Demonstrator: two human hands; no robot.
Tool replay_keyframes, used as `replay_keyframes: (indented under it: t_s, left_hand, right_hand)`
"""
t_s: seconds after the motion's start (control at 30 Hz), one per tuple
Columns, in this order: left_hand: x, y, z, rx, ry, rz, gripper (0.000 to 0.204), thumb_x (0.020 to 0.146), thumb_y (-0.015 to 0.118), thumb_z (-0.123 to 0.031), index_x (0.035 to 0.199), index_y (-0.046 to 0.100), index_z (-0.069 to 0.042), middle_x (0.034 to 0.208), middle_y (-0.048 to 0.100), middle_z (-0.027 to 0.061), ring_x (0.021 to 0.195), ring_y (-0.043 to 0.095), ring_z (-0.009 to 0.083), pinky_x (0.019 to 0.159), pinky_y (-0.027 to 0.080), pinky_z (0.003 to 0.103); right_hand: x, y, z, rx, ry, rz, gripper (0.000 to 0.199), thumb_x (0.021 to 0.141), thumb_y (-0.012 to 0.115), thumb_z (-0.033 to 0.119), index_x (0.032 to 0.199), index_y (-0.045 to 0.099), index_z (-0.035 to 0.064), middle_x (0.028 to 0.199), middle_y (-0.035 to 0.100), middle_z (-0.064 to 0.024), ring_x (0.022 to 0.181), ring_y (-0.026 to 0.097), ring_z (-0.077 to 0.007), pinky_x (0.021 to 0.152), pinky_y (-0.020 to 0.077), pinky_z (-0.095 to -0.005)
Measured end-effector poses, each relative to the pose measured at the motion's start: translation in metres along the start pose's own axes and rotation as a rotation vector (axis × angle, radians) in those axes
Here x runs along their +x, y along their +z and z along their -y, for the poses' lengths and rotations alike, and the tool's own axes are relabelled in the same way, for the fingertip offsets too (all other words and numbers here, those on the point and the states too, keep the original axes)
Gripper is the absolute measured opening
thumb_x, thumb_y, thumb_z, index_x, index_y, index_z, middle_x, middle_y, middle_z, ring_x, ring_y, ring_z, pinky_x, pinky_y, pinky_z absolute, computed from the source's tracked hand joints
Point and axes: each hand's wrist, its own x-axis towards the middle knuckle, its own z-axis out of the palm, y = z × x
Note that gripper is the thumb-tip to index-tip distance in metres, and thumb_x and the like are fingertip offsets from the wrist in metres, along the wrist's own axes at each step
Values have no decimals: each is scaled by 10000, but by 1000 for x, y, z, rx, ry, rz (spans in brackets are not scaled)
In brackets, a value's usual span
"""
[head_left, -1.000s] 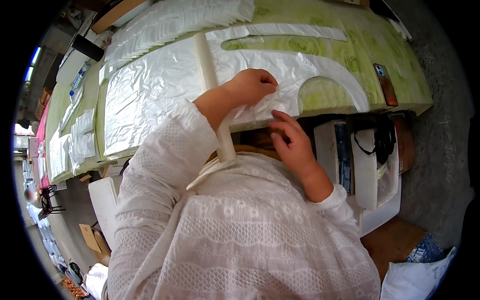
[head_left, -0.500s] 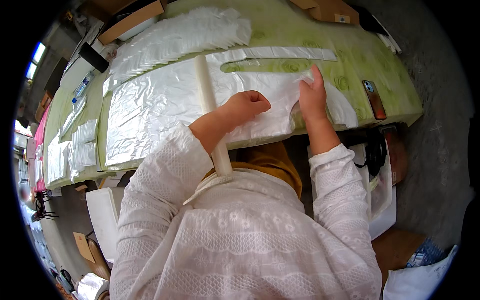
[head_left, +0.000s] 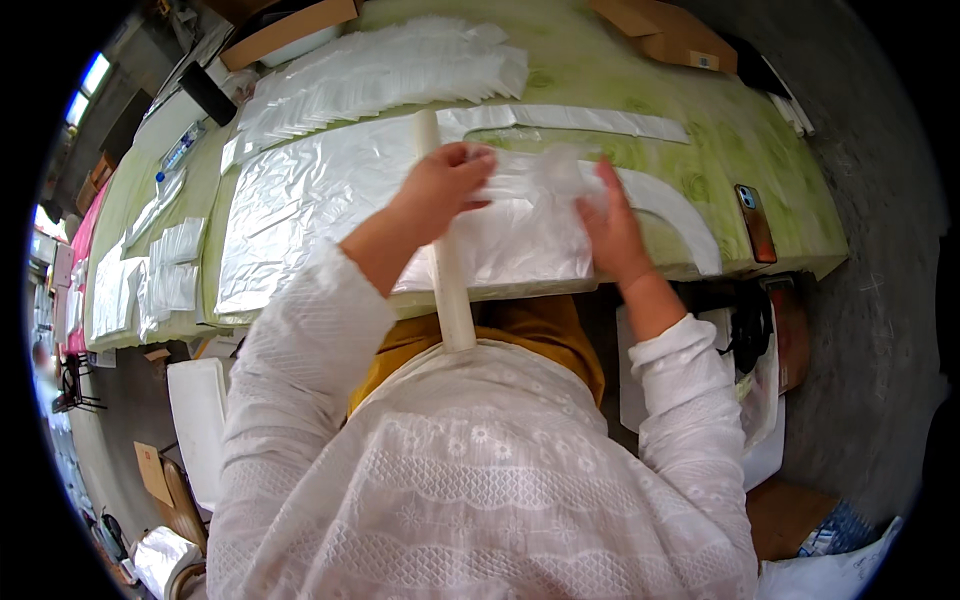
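Note:
Across the table lies a stack of thin white plastic bags (head_left: 300,210) with long handle strips at its right end. A loose, crumpled bit of a plastic bag (head_left: 560,175) is raised above the stack, between my hands. My left hand (head_left: 445,185) is closed at its near side, with thin film at the fingertips. My right hand (head_left: 615,225) is at the film's other side, thumb and forefinger apart, the film against them. Beneath my left wrist, a whitish tube (head_left: 450,285) lies lengthwise over the stack, its near end at my waist.
Overlapping folded bags (head_left: 390,75) are spread along the far side. Smaller piles of bags (head_left: 170,270) lie at left, near a clear bottle (head_left: 182,148) and a black cylinder (head_left: 208,93). A phone (head_left: 755,223) sits near the right edge. Cardboard boxes (head_left: 665,30) stand at the back.
Both hands have moved, the left one up and away from me. Film has been lifted off the stack's right part into a bunch between them. The right thumb and forefinger have spread.

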Motion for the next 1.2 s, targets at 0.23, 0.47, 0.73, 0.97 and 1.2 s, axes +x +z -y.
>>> replay_keyframes:
  t_s: [0.23, 0.47, 0.73, 0.97, 1.2]
  left_hand:
    - [-40, -177, -12, 330, -22, -345, 483, 920, 751, -216, 1365, 590, -117, 1058, 652, 0, 926, 604, 120, 856, 526, 344]
    - [-40, -241, 33, 1017, 535, -668, 386, 852, 776, -113, 1223, 673, -95, 1104, 674, 81, 980, 635, 228, 860, 524, 342]
    - [-43, -113, 62, 1163, 737, -75, 358, 980, 617, -228, 1325, 649, -139, 1329, 631, 129, 1352, 480, 390, 1171, 333, 499]
    - [-48, -172, 16, 1154, 707, 210, 366, 881, 690, -143, 1246, 708, -171, 1274, 658, 92, 1262, 544, 311, 1116, 425, 386]
    - [-51, -223, 13, 1234, 542, 357, 174, 866, 715, -188, 1015, 719, -101, 1103, 693, 54, 1134, 603, 256, 953, 497, 368]
  right_hand:
    - [0, -70, -59, -504, 150, 19, 487, 850, 742, 216, 1299, 628, 64, 1301, 640, -198, 1217, 567, -402, 1034, 437, -492]
    - [-23, 4, 66, -282, -444, 198, 461, 807, 771, 200, 1258, 686, 166, 1499, 493, -111, 1427, 377, -420, 1153, 276, -625]
    - [-22, 16, 40, -510, -66, 246, 389, 868, 711, 288, 1221, 689, 125, 1410, 587, -130, 1368, 459, -394, 1133, 294, -621]
    - [-55, -13, 74, -419, -144, 108, 297, 875, 690, 107, 1171, 688, 87, 1413, 571, -165, 1388, 421, -432, 1157, 312, -554]
    - [-84, 14, 125, -210, -223, 100, 251, 869, 671, -8, 1102, 694, 81, 1362, 605, -159, 1365, 448, -454, 1141, 338, -554]
